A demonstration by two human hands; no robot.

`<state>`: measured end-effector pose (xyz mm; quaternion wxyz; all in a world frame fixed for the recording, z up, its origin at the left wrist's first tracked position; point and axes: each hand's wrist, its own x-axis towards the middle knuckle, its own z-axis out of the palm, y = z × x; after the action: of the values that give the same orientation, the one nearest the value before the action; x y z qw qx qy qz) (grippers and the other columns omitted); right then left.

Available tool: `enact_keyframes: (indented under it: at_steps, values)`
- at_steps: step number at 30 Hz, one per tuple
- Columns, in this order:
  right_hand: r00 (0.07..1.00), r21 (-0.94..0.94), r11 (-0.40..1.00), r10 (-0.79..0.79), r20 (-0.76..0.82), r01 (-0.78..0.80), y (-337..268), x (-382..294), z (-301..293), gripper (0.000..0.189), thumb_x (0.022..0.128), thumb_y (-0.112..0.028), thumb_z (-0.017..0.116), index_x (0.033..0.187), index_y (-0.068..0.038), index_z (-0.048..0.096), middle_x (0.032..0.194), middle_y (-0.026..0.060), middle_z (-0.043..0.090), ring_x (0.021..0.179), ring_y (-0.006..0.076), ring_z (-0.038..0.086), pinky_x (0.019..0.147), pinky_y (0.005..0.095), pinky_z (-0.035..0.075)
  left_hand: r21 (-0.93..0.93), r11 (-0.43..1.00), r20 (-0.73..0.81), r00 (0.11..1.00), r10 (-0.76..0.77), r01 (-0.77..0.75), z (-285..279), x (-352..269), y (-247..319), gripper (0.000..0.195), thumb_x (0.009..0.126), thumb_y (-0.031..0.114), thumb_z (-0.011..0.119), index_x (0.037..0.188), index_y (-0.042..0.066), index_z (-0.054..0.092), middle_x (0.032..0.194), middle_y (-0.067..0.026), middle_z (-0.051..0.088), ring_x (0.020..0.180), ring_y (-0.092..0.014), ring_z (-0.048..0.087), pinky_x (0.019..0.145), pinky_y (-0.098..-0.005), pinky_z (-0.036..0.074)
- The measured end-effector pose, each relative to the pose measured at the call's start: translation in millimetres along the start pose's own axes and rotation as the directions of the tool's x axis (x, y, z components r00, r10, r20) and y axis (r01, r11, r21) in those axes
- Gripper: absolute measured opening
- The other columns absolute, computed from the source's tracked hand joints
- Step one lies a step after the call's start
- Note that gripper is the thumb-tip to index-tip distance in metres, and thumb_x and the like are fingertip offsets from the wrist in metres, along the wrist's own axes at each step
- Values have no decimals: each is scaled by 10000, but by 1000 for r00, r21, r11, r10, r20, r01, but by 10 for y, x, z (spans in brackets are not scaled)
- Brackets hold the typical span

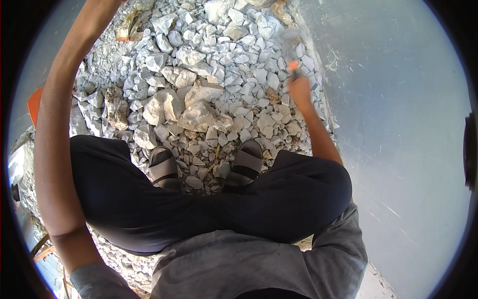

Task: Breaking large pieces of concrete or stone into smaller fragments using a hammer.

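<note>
My right hand (300,89) is closed around a hammer (294,70) with a dark grip and an orange band; its far end is blurred over the broken stones near the wall. My left arm reaches up along the left side, and my left hand (108,4) is mostly cut off by the top edge, so its fingers cannot be made out. Between the two arms lies a bed of broken grey-white stones (239,48). Larger tan rocks (198,108) lie nearer to me, just beyond my sandalled feet.
A smooth grey wall or panel (392,130) runs along the right side. An orange object (34,106) shows behind my left forearm. A torn wrapper (128,30) lies on the rubble at the upper left. My knees are bent on either side of my sandals (163,164).
</note>
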<state>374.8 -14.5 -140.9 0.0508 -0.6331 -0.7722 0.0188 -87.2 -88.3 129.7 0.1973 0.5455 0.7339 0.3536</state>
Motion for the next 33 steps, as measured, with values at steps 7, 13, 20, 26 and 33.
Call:
enact_keyframes:
  at_steps: [7,13,20,26,33]
  values:
    - [669,482,592,136,730,-646,-754,286,-768,242,725,-201,660,652,-8,534,525,57,508,431,176,494,416,315,408,85,995,-17,998,-55,56,-182,-129,-104,634,918,527,246,1280,26,387,1275,-173,414,1162,-304,408,961,-427,348]
    - [955,850,442,206,214,-286,-1149,647,-2362,293,783,-204,651,590,-76,471,490,-5,443,393,89,413,375,236,334,-155,983,228,972,-60,97,-390,354,-628,629,918,527,246,1262,25,406,1263,-179,420,1160,-307,411,964,-426,350]
    - [960,898,438,231,-157,41,-1351,461,-1675,253,822,-167,586,600,-66,518,490,9,498,380,81,429,388,252,352,67,997,-50,998,-44,47,-225,-120,-162,637,915,535,238,1261,28,406,1262,-184,419,1161,-315,408,967,-429,349]
    - [783,284,848,217,583,-447,-995,-304,-316,304,783,-217,595,622,29,522,520,101,523,447,211,484,423,365,376,46,999,-52,999,-2,4,-272,-136,-81,623,922,521,231,1264,31,407,1262,-181,422,1153,-310,416,964,-426,355]
    - [803,615,535,246,542,-579,-845,170,-1410,274,735,-205,690,605,-68,491,489,-5,445,385,86,399,352,244,318,44,999,-20,1000,-4,5,-61,-48,-68,609,928,505,232,1265,29,405,1257,-179,426,1149,-304,421,958,-422,361]
